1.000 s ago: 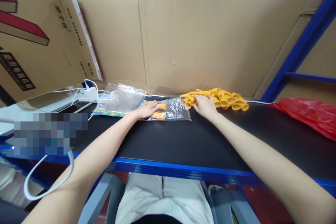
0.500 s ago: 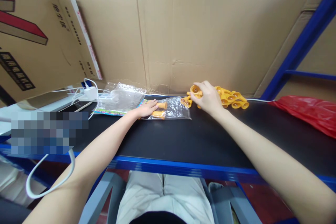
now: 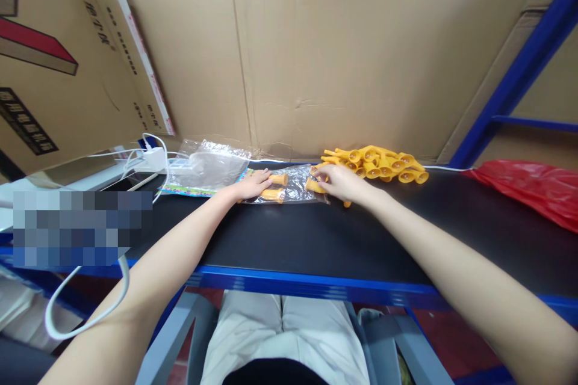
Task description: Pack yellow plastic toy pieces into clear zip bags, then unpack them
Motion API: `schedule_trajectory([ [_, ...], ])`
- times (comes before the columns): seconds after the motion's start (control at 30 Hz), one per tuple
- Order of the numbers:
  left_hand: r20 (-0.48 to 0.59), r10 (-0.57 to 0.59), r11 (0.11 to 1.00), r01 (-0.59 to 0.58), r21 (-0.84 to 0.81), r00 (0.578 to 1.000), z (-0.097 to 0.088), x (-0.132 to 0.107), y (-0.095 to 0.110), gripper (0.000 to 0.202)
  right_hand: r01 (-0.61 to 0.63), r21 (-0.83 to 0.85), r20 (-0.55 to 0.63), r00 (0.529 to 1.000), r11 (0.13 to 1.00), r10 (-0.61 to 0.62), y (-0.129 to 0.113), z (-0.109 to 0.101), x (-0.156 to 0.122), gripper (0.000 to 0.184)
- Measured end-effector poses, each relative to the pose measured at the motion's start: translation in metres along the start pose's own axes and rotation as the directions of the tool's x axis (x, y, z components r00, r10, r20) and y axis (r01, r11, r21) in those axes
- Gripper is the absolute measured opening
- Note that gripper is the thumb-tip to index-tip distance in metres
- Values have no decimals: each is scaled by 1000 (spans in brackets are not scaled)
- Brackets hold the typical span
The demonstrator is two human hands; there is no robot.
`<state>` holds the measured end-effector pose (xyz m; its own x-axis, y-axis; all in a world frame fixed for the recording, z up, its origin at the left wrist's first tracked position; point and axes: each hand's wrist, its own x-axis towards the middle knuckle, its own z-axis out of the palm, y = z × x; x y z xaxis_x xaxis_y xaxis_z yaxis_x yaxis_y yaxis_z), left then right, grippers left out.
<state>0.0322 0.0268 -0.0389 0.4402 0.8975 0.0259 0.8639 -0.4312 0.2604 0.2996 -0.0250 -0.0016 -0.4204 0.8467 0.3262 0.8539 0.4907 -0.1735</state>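
A clear plastic bag (image 3: pixel 295 186) with a colourful printed edge lies on the black tabletop. Inside it are two yellow trumpet-shaped plastic pieces, the upper one (image 3: pixel 279 179) and the lower one (image 3: pixel 273 195). My left hand (image 3: pixel 253 185) rests flat on the bag's left part, fingers stretched out. At the bag's right end, my right hand (image 3: pixel 336 182) pinches another yellow trumpet-shaped piece (image 3: pixel 315 185), its wide end toward the bag. That piece's stem is partly hidden by my hand. Behind my right hand sits a pile of the same yellow pieces (image 3: pixel 388 163).
More clear bags (image 3: pixel 210 168) lie at the left, near a white charger (image 3: pixel 156 160) and cables. A red plastic bag (image 3: pixel 528 189) lies at the right. A cardboard wall (image 3: pixel 289 60) stands behind, and the table has a blue front edge (image 3: pixel 298 284).
My right hand has come from the pile toward the bag's right end, carrying a yellow trumpet-shaped piece left and down. My left hand has stayed on the bag.
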Motion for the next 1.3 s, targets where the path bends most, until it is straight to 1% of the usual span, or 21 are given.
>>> schedule_trajectory([
  [0.03,3,0,1000,0,-2,1000,0,0,0,66,-42,-56,22,999,998,43,4,-5,-1,15],
  [0.1,9,2,1000,-2,-7,1000,-1,-1,1,68,-126,-129,134,981,984,143,13,-13,-3,8],
  [0.17,12,4,1000,-4,-10,1000,-1,-1,1,67,-156,-103,252,951,982,177,23,-14,-4,5],
  [0.2,13,4,1000,-4,-10,1000,-1,-1,2,67,-150,-73,278,947,986,164,27,-13,-4,6],
  [0.27,13,0,1000,0,-8,1000,-1,-1,2,66,-119,-27,262,957,993,122,31,-9,-3,8],
  [0.33,8,0,1000,0,-8,1000,-1,-1,1,66,-87,-23,235,968,996,90,29,-7,-2,10],
  [0.47,-4,41,999,-41,-18,999,0,-3,2,64,-27,-26,191,981,999,32,16,-10,-2,11],
  [0.57,-4,72,996,-72,-46,997,0,-5,6,60,28,-61,145,989,998,-19,6,-12,-4,16],
  [0.63,2,77,995,-77,-63,997,0,-6,10,59,14,-152,107,994,988,3,0,-13,-5,18],
  [0.7,14,81,994,-80,-81,997,-1,-8,14,59,-37,-259,70,996,965,57,-6,-13,-7,16],
  [0.8,34,90,988,-85,-127,995,-3,-10,19,59,-83,-369,61,992,926,113,-14,-13,-9,17],
  [0.9,40,100,978,-91,-190,994,-5,-13,24,57,-80,-402,81,989,912,122,-20,-13,-11,19],
  [1.07,30,156,949,-142,-280,987,-4,-15,25,53,-51,-393,116,988,918,104,-25,-5,-12,20],
  [1.13,2,158,936,-149,-318,988,-2,-15,24,55,-48,-379,105,990,924,94,-27,-1,-12,23],
  [1.17,-29,145,927,-146,-346,989,0,-14,24,56,-47,-371,96,991,928,88,-28,1,-13,25],
  [1.3,-194,15,889,-102,-447,981,4,-12,22,59,-60,-333,55,995,941,83,-29,10,-12,29],
])
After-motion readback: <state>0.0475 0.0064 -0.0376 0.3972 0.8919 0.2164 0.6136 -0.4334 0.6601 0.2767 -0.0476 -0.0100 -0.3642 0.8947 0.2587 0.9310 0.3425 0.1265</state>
